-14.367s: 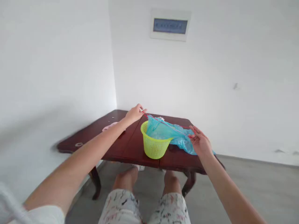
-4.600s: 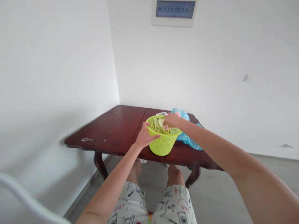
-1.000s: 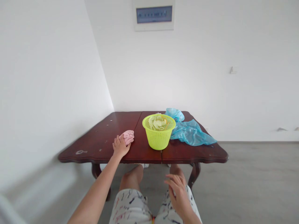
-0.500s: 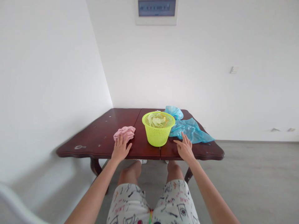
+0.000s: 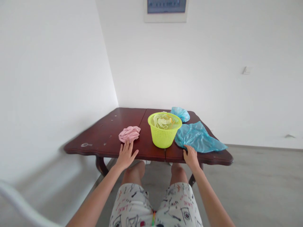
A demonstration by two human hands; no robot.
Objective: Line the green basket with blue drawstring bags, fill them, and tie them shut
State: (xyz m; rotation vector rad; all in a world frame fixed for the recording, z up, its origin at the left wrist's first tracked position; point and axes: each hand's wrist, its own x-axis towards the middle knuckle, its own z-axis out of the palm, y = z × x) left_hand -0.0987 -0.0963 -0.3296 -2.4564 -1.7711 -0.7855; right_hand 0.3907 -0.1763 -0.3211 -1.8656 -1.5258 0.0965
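My left hand (image 5: 125, 156) lies flat at the table's near side with its fingers spread. Its fingertips are at the near edge of a crumpled pink cloth (image 5: 129, 133); nothing is held. My right hand (image 5: 190, 156) has its fingers bent on the near edge of a flattened blue plastic bag (image 5: 199, 137), seemingly pinching it; the fingertips are partly hidden. Between the hands stands a yellow-green plastic basket (image 5: 163, 138), upright. Pale and yellow-orange items show in it, too unclear to name. A bunched blue plastic bundle (image 5: 181, 114) sits behind it to the right.
The dark red wooden table (image 5: 94, 137) has a wavy edge and a seam down its middle. A white wall (image 5: 189, 63) rises behind it, and another stands close on the left. My legs are at the near edge. Grey floor (image 5: 265, 183) lies to the right.
My right hand has come down and nearer, onto the blue bag's edge. The bag has shifted toward me and right and lies flatter. My left hand has drawn back slightly from the pink cloth.
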